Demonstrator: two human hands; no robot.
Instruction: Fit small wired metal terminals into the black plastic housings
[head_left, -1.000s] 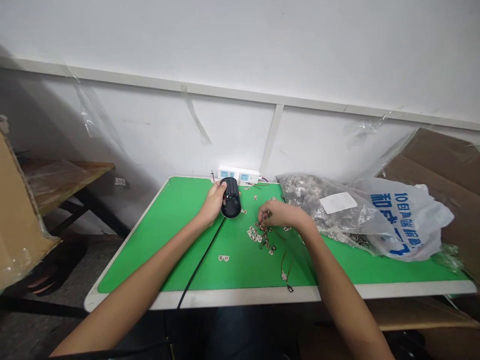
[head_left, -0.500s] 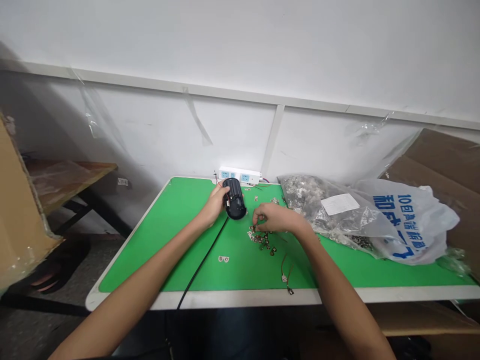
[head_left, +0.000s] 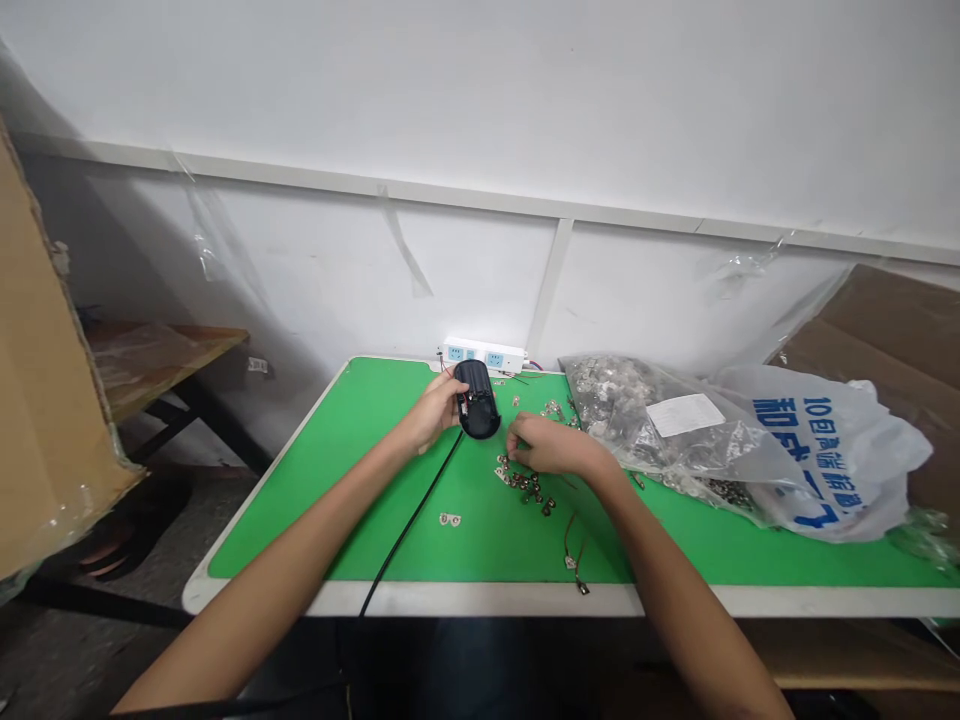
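Black plastic housing [head_left: 477,400] sits near the far edge of a green-topped table [head_left: 480,600], just in front of a power strip [head_left: 484,354], with a clear bag of metal parts [head_left: 637,410] off to the right and a black cable [head_left: 416,520] running toward the housing from the table's front edge. Left hand [head_left: 433,412] closes around the housing — gripping it from the side. Right hand [head_left: 551,445] curls low over a scatter of small metal terminals [head_left: 529,487] — whether it pinches one is hidden.

Head-worn view, forward and down over a green-topped table [head_left: 315,500], close above
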